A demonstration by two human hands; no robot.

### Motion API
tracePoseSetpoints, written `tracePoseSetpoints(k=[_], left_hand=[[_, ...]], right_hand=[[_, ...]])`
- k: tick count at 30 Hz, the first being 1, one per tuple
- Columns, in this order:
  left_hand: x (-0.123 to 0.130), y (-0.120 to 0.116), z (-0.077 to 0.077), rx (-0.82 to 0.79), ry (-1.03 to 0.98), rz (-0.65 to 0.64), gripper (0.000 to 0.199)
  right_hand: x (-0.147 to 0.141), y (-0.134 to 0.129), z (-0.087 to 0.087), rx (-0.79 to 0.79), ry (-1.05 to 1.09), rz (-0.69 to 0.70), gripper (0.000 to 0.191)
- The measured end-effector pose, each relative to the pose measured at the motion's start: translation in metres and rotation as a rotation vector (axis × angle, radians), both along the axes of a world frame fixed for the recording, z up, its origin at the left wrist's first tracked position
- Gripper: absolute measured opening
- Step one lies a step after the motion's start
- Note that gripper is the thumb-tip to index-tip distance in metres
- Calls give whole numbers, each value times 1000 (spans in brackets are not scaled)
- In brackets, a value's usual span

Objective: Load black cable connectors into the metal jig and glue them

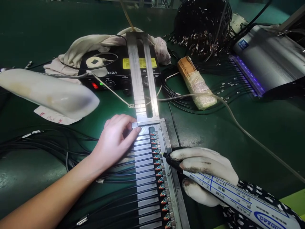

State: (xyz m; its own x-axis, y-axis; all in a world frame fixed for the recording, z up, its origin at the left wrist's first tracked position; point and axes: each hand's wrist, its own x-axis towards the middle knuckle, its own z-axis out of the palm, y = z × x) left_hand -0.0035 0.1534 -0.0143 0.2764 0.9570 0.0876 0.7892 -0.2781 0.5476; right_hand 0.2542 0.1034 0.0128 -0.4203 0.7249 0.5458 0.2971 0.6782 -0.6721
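A long metal fixture (147, 194) runs toward me, with several black cables lying across it and their stripped, connector-fitted ends lined up along its right side. My bare left hand (116, 136) pinches the fixture's far left corner between thumb and fingers, beside a slotted metal plate (140, 79) that extends beyond it. In my gloved right hand (207, 171) is a labelled white syringe (228, 194), its dark tip pointing left at the connector row, near the fixture's right rail.
Behind the slotted plate sits a black control box (114, 76) with lit switches. A white lamp head (52, 92) hangs at left. A wrapped block (197, 82), a cable bundle (202, 25) and a silver machine with purple light (274, 57) stand at right. A thin tube (233, 117) crosses the table.
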Motion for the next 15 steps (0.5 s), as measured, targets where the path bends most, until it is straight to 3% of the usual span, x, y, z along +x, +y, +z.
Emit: tracePoseSetpoints(k=[15], left_hand=[[1, -2, 1, -9, 1, 2, 19]], right_hand=[[1, -1, 1, -13, 6, 13, 15]])
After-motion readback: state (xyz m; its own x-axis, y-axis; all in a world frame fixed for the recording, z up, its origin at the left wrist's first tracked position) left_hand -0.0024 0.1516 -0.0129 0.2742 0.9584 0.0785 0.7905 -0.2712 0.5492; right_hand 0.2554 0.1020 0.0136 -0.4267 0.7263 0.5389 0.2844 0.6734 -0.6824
